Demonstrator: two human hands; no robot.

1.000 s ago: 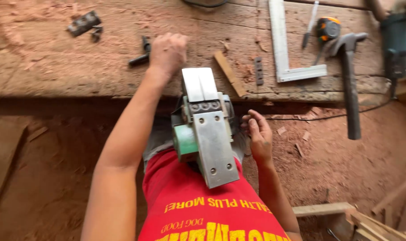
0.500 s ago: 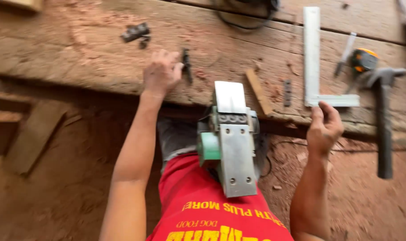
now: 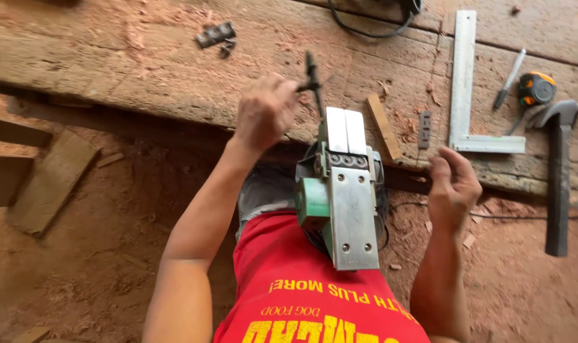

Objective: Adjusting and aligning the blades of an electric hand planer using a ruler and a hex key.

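Planer (image 3: 346,203), a green electric one, lies upside down on the person's lap with its steel sole facing up, its front end reaching the edge of the worktop (image 3: 142,70). That worktop is a rough wooden plank strewn with reddish shavings. On its right part lie a steel try square (image 3: 462,82), a hammer (image 3: 559,184) whose handle hangs over the edge, a tape measure (image 3: 535,87) and a pen (image 3: 510,79). A small wooden strip (image 3: 383,126) and a short dark metal piece (image 3: 425,129) rest just right of the planer's nose. The left hand (image 3: 263,111) is clamped on a dark T-shaped wrench (image 3: 312,79) above the planer's front. The right hand (image 3: 453,187) hangs beside the worktop edge, fingers curled but apart, gripping nothing.
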